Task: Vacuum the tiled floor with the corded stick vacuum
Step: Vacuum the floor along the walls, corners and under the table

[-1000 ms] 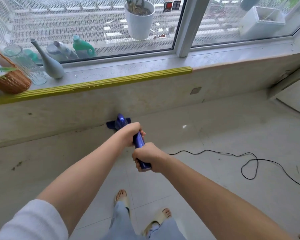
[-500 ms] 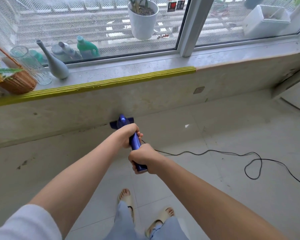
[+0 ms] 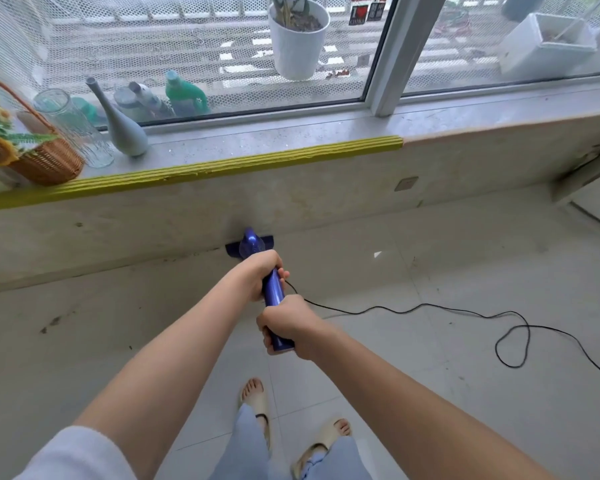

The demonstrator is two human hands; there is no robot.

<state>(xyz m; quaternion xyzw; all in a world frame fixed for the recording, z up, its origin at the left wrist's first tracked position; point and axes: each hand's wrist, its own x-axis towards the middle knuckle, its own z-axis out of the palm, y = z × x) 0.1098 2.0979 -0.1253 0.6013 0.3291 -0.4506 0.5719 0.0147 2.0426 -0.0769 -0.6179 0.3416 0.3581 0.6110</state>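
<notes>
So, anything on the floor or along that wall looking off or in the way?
The black cord lies slack and looped on the tiled floor to the right, a possible snag. Dark smudges mark the floor at left. A small white scrap lies near the wall.
</notes>
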